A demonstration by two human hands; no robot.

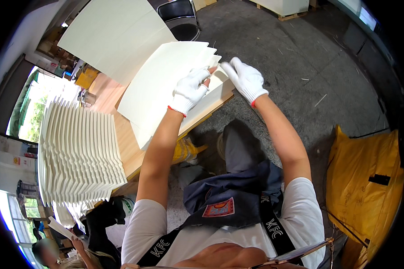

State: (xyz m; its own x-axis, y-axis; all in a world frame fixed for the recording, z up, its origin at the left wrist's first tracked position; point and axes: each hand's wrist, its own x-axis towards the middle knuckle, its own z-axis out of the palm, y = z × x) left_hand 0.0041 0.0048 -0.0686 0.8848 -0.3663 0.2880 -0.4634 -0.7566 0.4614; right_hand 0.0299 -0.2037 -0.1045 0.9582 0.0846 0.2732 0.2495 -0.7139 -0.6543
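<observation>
A pile of large cream-white card sheets (159, 80) lies on the wooden table, its far right corners fanned out in steps. My left hand (191, 89), in a white knit glove with bare thumb and fingertip showing, rests on top of the pile near its right end. Its fingers are apart, touching the sheets. At the right end of the pile is my right hand (247, 80), also gloved in white. Its fingers are bent together at the fanned sheet corners; the fingertips are partly hidden.
Wavy stacked white sheets (81, 154) stand at the left on the table (128, 143). Behind the pile rises a large pale board (116, 36). A black chair (182, 22) stands beyond. Yellow sheeting (366, 179) covers something at right. Another person (65, 251) sits at lower left, holding a white piece.
</observation>
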